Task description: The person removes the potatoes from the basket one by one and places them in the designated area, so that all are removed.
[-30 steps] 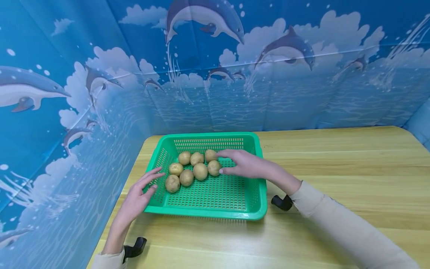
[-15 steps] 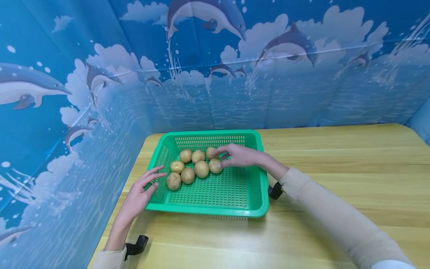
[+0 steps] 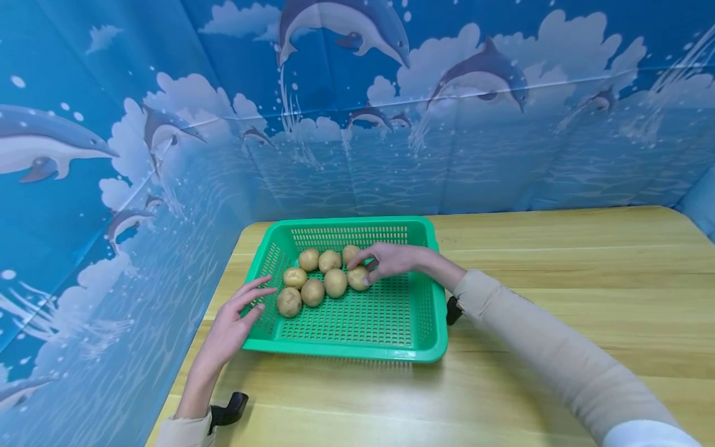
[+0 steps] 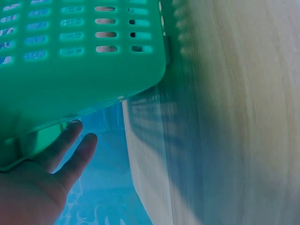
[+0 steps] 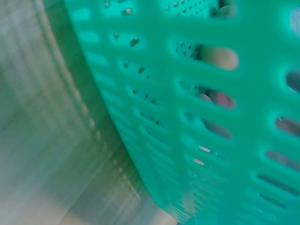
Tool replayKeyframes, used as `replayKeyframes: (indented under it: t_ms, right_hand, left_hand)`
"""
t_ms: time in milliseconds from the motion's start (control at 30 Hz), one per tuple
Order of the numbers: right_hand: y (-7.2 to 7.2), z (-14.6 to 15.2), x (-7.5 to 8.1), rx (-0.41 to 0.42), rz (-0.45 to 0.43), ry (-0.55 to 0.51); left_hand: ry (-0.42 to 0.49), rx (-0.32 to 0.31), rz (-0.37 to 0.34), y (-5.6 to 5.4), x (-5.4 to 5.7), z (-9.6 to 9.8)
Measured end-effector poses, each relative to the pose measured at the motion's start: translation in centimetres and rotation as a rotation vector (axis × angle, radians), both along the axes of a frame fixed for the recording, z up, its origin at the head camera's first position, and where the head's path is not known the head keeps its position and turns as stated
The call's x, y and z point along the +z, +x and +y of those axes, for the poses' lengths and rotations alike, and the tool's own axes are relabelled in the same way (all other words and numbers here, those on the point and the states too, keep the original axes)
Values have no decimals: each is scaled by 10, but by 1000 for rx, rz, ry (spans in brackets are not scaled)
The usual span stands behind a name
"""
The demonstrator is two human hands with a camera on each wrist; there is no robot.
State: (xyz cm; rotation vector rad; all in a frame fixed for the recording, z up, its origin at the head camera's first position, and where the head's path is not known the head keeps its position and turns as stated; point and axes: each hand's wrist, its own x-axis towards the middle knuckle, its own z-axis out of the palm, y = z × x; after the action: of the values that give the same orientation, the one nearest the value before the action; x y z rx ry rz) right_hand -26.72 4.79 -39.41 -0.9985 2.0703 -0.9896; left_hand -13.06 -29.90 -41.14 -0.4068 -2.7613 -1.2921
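Observation:
Several round tan potatoes [image 3: 336, 283] lie in two rough rows in a green plastic basket [image 3: 357, 355], towards its left and back. With curled fingers and thumb, my right hand [image 3: 393, 258] grips the rightmost front potato [image 3: 357, 279], which still sits among the others. Behind it, another potato [image 3: 350, 252] is partly covered by the fingers. My left hand [image 3: 228, 326] lies at the basket's left rim with its fingers spread and holds nothing. The left wrist view shows that hand [image 4: 42, 183] by the basket's outer wall. Slots in the wall hide most of the right hand in the right wrist view.
The basket stands on a wooden table [image 3: 558, 273], near its left and back edges. A blue curtain [image 3: 346, 167] printed with dolphins hangs behind and to the left. Black wrist mounts [image 3: 229, 410] stick out below the sleeves.
My right hand has moved left, and its fingers have closed from a spread pose around the rightmost front potato. The left hand has kept its place at the rim.

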Motion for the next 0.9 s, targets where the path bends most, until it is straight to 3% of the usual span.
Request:
replayKeyframes:
  t_ms: [500,900]
  right_hand:
    - [0,-3,-7,20,-54,48]
    - [-1,-6,-9,6,23,98]
  left_hand:
    - [7,5,12,1,-3,-1]
    - [9,-1,23,0,-3,0]
